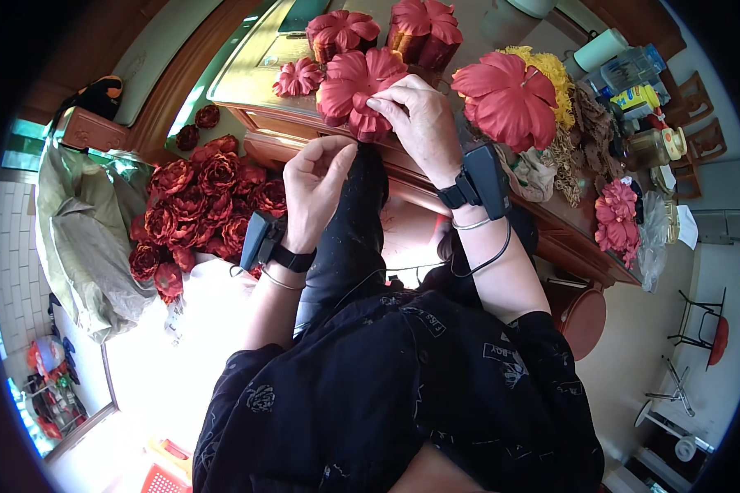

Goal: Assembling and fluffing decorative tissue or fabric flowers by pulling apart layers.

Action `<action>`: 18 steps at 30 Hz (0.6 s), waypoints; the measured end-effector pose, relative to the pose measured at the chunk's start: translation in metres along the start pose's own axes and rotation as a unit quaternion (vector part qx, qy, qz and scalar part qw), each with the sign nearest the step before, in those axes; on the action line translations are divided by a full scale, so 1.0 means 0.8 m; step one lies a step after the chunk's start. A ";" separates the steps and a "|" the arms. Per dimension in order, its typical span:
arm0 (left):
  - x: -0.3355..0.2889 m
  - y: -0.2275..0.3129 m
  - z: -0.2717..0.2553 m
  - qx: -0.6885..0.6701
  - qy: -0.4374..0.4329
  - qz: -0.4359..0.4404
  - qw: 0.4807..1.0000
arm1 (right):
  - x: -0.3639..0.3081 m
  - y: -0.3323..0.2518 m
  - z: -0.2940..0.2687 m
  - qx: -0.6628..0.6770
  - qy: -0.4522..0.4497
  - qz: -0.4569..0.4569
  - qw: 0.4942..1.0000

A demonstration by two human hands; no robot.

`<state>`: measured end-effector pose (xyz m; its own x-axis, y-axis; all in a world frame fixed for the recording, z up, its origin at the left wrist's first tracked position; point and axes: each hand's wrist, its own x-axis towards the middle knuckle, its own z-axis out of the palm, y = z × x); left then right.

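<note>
A red fabric flower was held at the near edge of the wooden table, above the lap, probably so both hands could work its underside. The right hand was closed in a pinch on a petal edge, fingertips pressed together on it. The left hand was half curled just below the flower; whether it gripped anything could not be told. A heap of finished dark red blooms was kept to the left, loose petal stacks further back on the table.

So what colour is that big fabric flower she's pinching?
Red, shading to pinkish at the petal edges. The flower is pinched by the right hand; the head view shows it best.
</note>
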<state>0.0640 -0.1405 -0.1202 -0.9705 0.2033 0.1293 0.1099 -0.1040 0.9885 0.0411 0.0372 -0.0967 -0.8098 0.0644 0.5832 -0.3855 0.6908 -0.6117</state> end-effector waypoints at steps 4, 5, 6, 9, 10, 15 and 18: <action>0.025 0.015 0.005 0.308 -0.009 0.234 0.922 | -0.001 -0.006 0.002 0.002 0.040 0.003 0.999; 0.030 0.014 0.007 0.348 -0.016 0.256 0.902 | -0.001 -0.007 0.003 0.003 0.044 0.003 0.999; 0.035 0.014 0.011 0.388 -0.024 0.277 0.879 | 0.000 -0.008 0.003 0.004 0.048 0.003 0.999; 0.040 0.010 0.015 0.444 -0.038 0.281 0.850 | 0.001 -0.020 -0.001 -0.005 0.075 -0.018 0.997; 0.039 0.011 0.016 0.451 -0.037 0.277 0.848 | 0.002 -0.028 -0.005 -0.009 0.087 -0.028 0.996; 0.038 0.012 0.016 0.463 -0.032 0.270 0.844 | 0.003 -0.069 -0.031 0.031 0.108 -0.044 0.993; 0.039 0.017 0.016 0.450 -0.034 0.274 0.849 | 0.002 -0.093 -0.055 -0.014 0.133 -0.112 0.985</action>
<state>0.0381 -0.1235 -0.1021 -0.7095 0.4228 0.5638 0.6901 0.5793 0.4339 0.0882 0.0173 -0.0267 -0.5610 0.0918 0.8227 -0.5250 0.7290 -0.4393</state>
